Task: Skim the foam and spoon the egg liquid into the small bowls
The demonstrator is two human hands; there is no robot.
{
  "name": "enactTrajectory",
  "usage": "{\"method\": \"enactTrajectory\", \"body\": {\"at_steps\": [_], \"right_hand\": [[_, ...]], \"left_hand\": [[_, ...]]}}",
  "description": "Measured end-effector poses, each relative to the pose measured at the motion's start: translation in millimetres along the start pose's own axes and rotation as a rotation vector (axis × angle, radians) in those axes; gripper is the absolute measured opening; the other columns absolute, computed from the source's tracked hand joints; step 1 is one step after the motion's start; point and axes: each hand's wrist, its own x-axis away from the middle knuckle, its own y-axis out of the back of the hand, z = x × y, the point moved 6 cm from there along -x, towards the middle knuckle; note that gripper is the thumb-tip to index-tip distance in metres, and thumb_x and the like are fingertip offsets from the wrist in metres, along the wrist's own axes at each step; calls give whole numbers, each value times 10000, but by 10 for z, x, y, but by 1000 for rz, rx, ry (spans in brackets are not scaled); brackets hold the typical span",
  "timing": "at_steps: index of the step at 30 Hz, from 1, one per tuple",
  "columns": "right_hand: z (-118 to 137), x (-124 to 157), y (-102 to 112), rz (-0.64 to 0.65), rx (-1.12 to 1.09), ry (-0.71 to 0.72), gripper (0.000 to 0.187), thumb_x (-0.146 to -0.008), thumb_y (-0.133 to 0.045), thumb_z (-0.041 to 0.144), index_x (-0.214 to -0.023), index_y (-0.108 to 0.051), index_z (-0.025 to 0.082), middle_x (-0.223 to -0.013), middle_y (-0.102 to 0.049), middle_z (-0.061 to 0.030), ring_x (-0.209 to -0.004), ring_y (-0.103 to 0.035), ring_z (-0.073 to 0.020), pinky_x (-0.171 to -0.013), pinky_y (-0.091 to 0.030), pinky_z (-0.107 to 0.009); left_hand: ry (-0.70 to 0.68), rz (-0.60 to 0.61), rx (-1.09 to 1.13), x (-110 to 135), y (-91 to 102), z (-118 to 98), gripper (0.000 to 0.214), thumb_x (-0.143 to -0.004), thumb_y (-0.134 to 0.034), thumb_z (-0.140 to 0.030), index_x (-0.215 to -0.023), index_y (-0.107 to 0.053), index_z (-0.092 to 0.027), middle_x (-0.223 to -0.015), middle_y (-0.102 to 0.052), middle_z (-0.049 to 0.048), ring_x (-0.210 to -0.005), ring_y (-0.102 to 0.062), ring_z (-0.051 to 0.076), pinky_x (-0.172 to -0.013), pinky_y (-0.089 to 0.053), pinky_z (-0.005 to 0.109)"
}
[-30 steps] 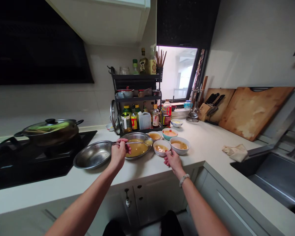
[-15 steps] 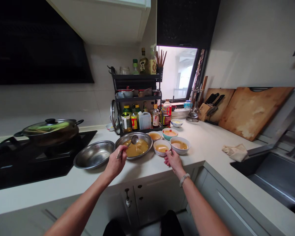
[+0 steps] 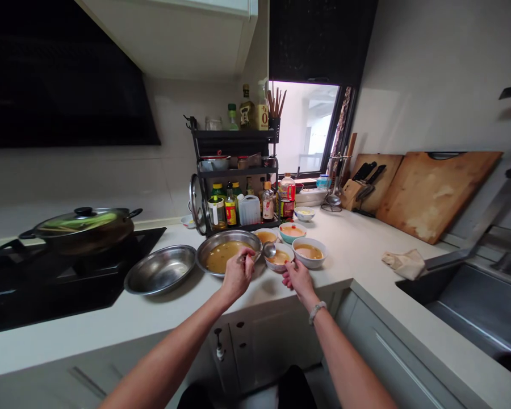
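My left hand (image 3: 237, 274) is closed around the handle of a metal ladle (image 3: 267, 250), whose bowl hovers at the rim of a small white bowl (image 3: 280, 257) holding yellow liquid. Just behind my left hand sits a steel basin (image 3: 223, 252) of the same yellow liquid. My right hand (image 3: 296, 278) rests on the counter edge right in front of the small white bowl, fingers loosely curled and nothing visibly in them. Three more filled small bowls stand close by: a white one (image 3: 309, 251), a teal one (image 3: 292, 232) and another (image 3: 266, 235) behind.
An empty steel basin (image 3: 160, 269) lies left of the full one. A lidded wok (image 3: 85, 227) sits on the black hob. A black rack (image 3: 234, 170) of bottles stands behind. At right are a cloth (image 3: 404, 263), cutting boards (image 3: 434, 190), a knife block (image 3: 357, 190) and the sink (image 3: 468, 307).
My left hand has carried the ladle rightward out of the steel basin to the small white bowl. My right hand has stayed in place by that bowl.
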Motion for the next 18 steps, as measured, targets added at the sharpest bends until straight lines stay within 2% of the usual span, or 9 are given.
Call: {"method": "enactTrajectory", "body": {"at_steps": [2,4,7,10,14,18], "right_hand": [[-6,-3,3,-2,7,1,290,-837,-509,447,-941,-536,177,-530,-591,37,-369,-575,-108,-297,-338,-146],[-13,-8,10,-7,31,6,289,-843,-497,446,-942,-539,178,-534,-599,31,-364,-572,-114,-293,-344,-155],[-20,-12,16,-9,44,11,291,-848,-491,436,-965,-544,174,-538,-604,28,-363,-572,-112,-298,-350,-153],[-17,-10,17,-11,42,10,290,-850,-493,419,-989,-542,169,-535,-598,33,-366,-575,-105,-297,-337,-140],[4,-6,11,-12,36,17,275,-849,-497,411,-973,-542,170,-533,-589,36,-369,-578,-108,-288,-330,-142],[13,-6,13,-15,39,20,268,-848,-497,412,-960,-544,173,-531,-583,41,-368,-577,-108,-294,-342,-146]], "left_hand": [[-70,39,-43,4,-125,-2,111,-807,-498,-210,-833,-606,-211,-592,-589,-6,-522,-544,136,-595,-425,238],[-83,79,-36,6,-222,21,112,-802,-503,-208,-834,-610,-213,-601,-595,-6,-528,-550,137,-600,-427,239],[51,94,36,-24,-283,134,114,-816,-475,-230,-836,-586,-209,-501,-552,-29,-412,-504,133,-486,-388,226],[225,-19,148,-82,-215,285,93,-805,-463,-244,-820,-547,-206,-446,-536,-39,-350,-485,141,-403,-351,218],[428,-191,362,-118,-108,465,83,-761,-466,-238,-805,-526,-199,-438,-527,-44,-358,-506,149,-382,-372,220],[516,-244,484,-108,-74,516,99,-741,-457,-233,-793,-527,-185,-425,-520,-43,-341,-486,140,-373,-390,227]]}}
